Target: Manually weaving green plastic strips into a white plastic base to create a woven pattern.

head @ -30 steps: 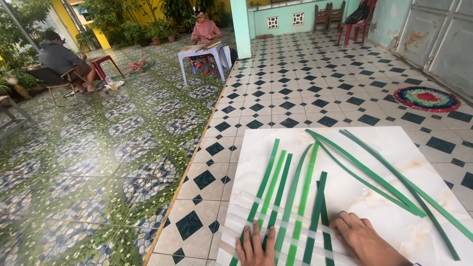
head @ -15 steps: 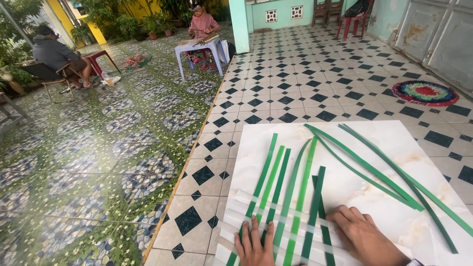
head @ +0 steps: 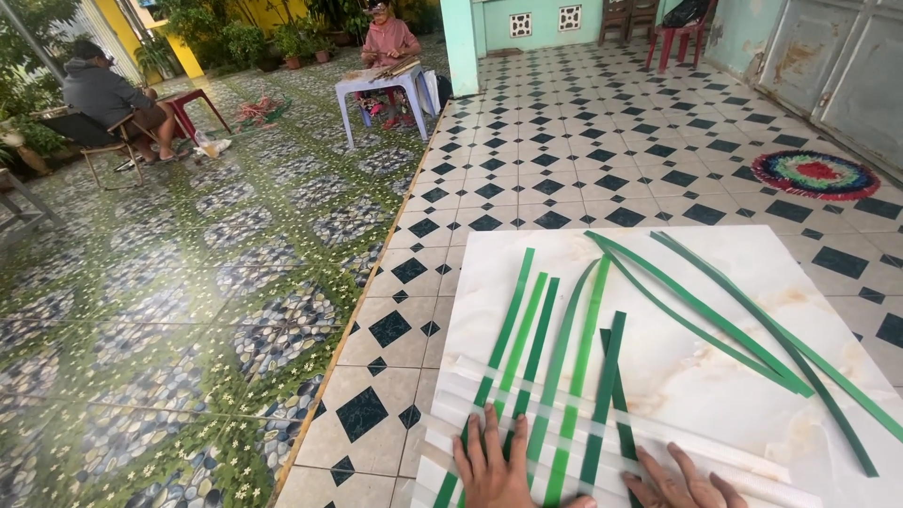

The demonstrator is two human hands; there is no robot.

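Green strips (head: 555, 376) lie under both flat, released hands: left (head: 491, 466), right (head: 679, 487).

Both hands lie flat on green strips (head: 555, 376) woven with white strips (head: 658, 433) on a marble-look board (head: 715, 376). The left hand (head: 494, 466) presses the left strips, the right hand (head: 677, 489) is beside it. Long loose strips (head: 743, 329) lie at right.

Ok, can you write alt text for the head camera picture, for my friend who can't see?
Two hands, left hand and right hand, press flat on green strips woven with white strips on a pale marble-look board. Beyond it lie a tiled floor and a round colourful mat.
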